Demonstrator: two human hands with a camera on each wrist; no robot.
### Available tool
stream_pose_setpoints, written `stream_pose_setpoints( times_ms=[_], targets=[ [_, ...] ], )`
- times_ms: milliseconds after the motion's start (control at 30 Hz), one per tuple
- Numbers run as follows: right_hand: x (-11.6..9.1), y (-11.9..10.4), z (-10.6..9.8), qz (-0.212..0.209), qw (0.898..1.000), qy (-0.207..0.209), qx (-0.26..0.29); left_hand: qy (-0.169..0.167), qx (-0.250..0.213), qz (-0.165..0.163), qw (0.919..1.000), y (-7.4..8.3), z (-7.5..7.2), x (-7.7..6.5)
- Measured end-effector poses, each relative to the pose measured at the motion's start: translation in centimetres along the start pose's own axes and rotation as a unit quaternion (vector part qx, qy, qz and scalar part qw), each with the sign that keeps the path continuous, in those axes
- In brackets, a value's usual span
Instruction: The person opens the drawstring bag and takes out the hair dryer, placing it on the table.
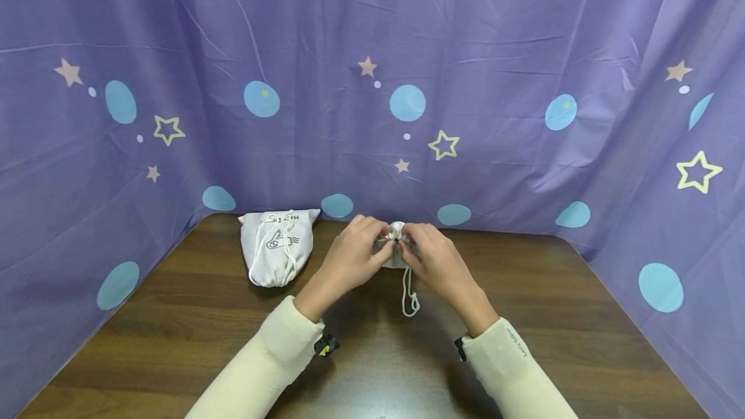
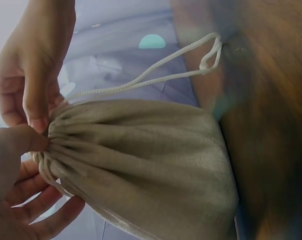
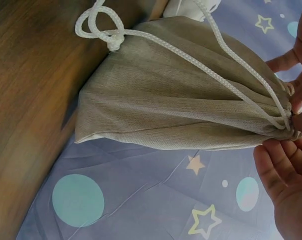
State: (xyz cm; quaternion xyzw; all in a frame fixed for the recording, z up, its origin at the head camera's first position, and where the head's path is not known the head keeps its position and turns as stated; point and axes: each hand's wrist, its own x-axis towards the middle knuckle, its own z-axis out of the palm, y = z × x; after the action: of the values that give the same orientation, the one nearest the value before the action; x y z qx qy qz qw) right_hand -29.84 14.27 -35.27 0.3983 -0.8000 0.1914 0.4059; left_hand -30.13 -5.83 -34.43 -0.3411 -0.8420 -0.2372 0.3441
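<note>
Off-white cloth drawstring bag (image 3: 161, 105) has its gathered neck pinched by left fingers (image 1: 369, 229) and right fingers (image 1: 421, 239).

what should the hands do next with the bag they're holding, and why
Probably ease the left hand and right hand gently apart to loosen the neck of the drawstring bag. Its fabric is bunched into tight folds there, both hands hold it at that gathered neck, and the knotted end of the cord hangs free, so neither hand seems to be tugging that end.
</note>
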Motion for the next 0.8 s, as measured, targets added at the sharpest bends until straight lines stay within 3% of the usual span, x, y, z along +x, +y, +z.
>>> stream_pose_setpoints(
  times_ms=[600,800],
  targets=[
    [0.05,-0.52,0.34,-0.02,1.0,-0.012,-0.014,0.01,0.058,0.029,0.9979,0.21,0.77,-0.33],
    [-0.01,-0.54,0.46,-0.019,1.0,-0.013,-0.003,-0.01,0.056,0.034,0.9978,-0.11,0.55,-0.35]
  ],
)
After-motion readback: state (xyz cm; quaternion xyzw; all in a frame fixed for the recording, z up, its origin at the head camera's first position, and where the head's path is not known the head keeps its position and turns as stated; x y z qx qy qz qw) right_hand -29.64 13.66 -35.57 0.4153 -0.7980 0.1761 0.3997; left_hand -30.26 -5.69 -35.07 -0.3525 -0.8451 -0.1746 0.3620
